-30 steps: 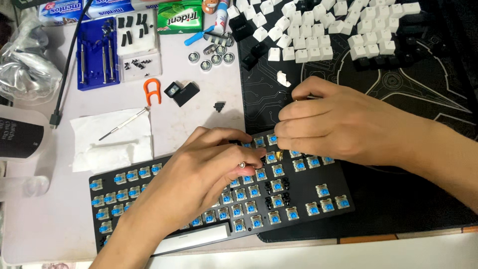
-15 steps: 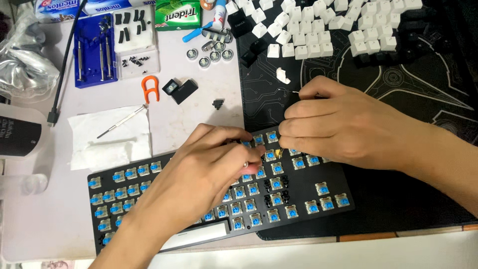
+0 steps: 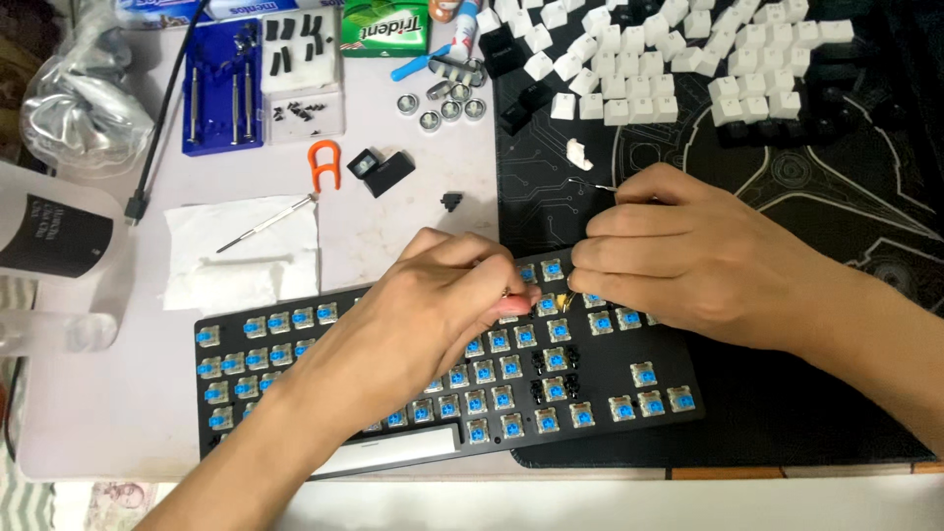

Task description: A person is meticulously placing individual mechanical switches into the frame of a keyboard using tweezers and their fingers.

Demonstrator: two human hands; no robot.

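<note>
The worktop (image 3: pixel 423 226) is carrying a black mat (image 3: pixel 806 413) along its right side, and the keyboard (image 3: pixel 590 393) is lying at the front edge, overlapping both. The left hand (image 3: pixel 433 315) and right hand (image 3: pixel 678 256) are meeting over its top row, fingers pressed together, each pinching a thin metal tool (image 3: pixel 590 184). White keycaps (image 3: pixel 688 69) are lying loose at the back edge.

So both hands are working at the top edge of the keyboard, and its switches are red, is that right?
Not quite. The head view shows blue switches, not red. The rest holds: the left hand and right hand meet at the top edge of the black keyboard, whose keycaps are off.
</note>
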